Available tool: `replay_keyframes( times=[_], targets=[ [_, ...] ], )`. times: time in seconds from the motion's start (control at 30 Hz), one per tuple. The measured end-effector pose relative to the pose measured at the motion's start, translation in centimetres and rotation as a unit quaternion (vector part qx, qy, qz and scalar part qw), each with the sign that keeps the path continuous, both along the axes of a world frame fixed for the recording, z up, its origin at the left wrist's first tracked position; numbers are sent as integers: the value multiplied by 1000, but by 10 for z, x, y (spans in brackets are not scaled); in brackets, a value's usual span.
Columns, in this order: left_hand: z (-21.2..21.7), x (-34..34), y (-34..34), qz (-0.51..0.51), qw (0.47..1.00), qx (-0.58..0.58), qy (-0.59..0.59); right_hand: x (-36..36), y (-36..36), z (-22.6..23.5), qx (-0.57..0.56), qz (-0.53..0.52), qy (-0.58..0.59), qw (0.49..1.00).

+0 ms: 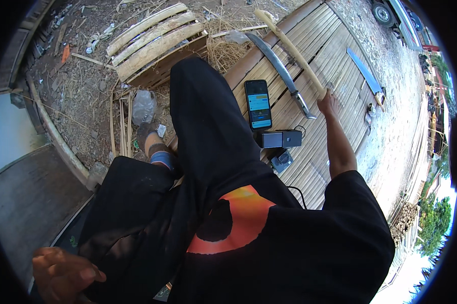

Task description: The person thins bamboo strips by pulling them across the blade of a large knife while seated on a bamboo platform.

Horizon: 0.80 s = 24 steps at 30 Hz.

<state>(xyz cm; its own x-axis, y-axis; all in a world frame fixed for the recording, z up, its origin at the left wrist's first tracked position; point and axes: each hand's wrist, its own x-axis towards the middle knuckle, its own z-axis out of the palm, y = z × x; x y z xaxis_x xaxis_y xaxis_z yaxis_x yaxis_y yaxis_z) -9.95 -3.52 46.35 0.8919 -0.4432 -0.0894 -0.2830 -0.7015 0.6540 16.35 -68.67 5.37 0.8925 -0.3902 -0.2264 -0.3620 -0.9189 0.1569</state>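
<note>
My right hand (328, 103), arm stretched out, is closed round the near end of a long pale wooden stick (294, 50). The stick slants away to the far left above a bamboo-slat platform (335, 43). Left of it on the slats lies a machete (279, 68) with a curved blade. A hand saw (363, 68) with a bluish blade lies farther right. My left hand (64, 273) is low at the left beside my leg, its fingers curled in, with nothing visible in them.
A phone (259, 104) with a lit screen stands against a dark box-shaped device (279, 138) near my thigh. A smaller grey device (281, 160) sits beside it. Beyond my knees is a slatted wooden crate (157, 45) on littered ground. A parked vehicle (398, 20) shows at far right.
</note>
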Motion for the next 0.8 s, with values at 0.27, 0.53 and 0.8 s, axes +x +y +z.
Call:
replay_keyframes(
  times=[0.27,0.53,0.8],
  targets=[
    [-11,1,-17,129,980,-142,49,12,-16,6,97,131,3,987],
    [-6,74,-35,-49,987,-69,134,94,112,150,351,80,67,931],
    [-100,160,-24,124,965,84,-217,105,272,213,283,505,54,813]
  ],
)
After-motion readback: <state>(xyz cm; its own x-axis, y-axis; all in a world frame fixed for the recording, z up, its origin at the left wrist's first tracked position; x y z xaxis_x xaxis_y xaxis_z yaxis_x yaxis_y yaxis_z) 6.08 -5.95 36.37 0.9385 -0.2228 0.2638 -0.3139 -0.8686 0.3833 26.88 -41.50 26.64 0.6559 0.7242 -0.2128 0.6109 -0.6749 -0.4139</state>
